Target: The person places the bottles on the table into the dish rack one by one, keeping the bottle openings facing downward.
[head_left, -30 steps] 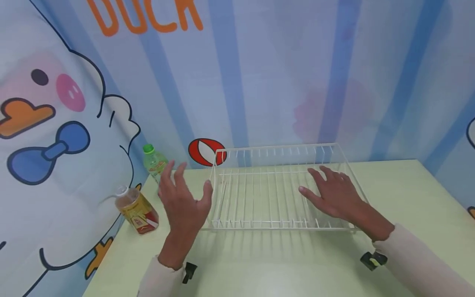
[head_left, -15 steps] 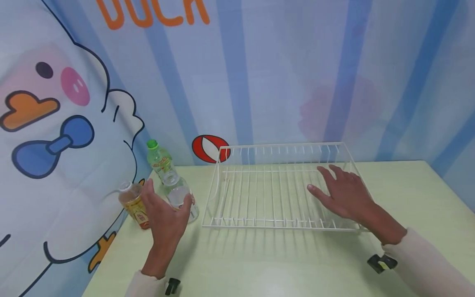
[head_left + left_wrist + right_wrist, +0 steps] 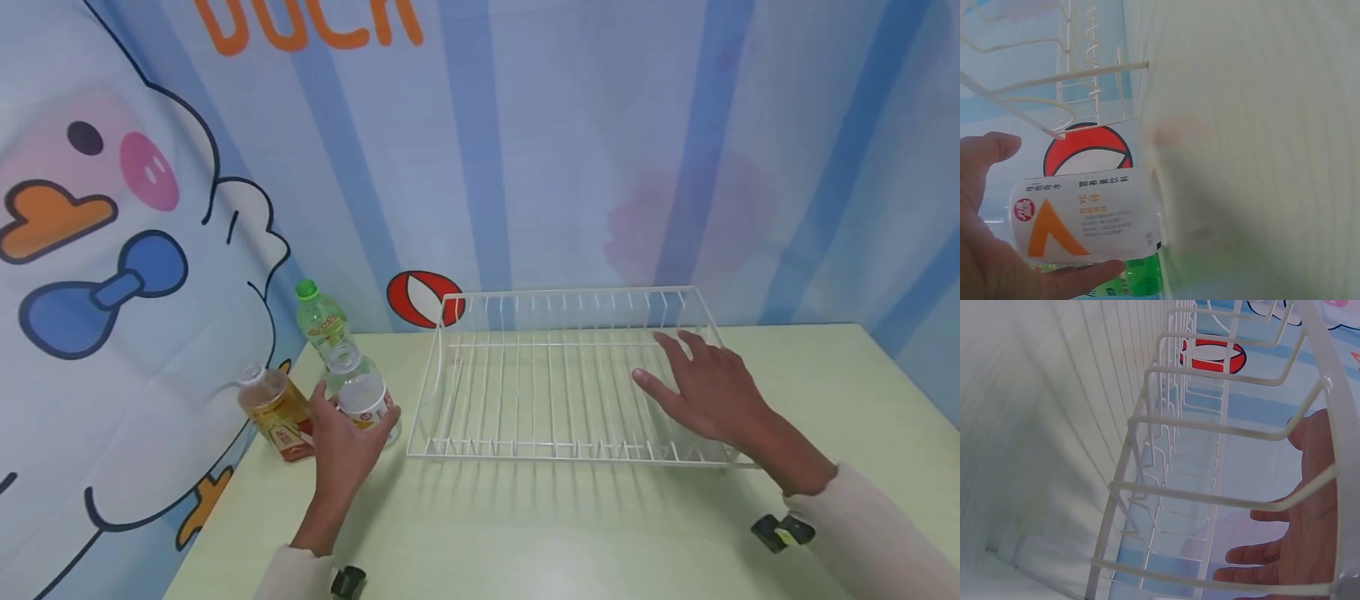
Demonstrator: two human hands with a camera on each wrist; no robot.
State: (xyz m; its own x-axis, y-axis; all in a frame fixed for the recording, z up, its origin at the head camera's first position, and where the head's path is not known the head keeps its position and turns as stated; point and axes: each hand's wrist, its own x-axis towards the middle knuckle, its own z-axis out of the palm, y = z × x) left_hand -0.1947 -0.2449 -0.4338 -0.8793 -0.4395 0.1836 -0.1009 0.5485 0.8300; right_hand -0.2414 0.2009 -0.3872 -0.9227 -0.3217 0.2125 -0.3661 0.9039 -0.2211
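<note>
A clear plastic bottle (image 3: 362, 396) with a white label and no cap visible stands at the left of the table. My left hand (image 3: 347, 450) is at its near side, thumb to the right and fingers to the left. In the left wrist view, the thumb (image 3: 1002, 147) is apart from the labelled bottle (image 3: 1085, 215), while a fingertip overlaps its other side. My right hand (image 3: 712, 392) hovers over the right end of a white wire dish rack (image 3: 555, 458), fingers spread, holding nothing. Through the rack's wires in the right wrist view, the right hand (image 3: 1310, 519) shows relaxed.
Behind the clear bottle stands a green-capped bottle (image 3: 321, 321). A pump bottle (image 3: 279, 417) with amber contents is left of the left hand. A printed cloth backdrop (image 3: 555, 167) rises along the table's back and left side.
My left hand has moved left and down to the clear bottle, which it hid at first. The right hand has drifted slightly right over the rack. The head view has shifted a little.
</note>
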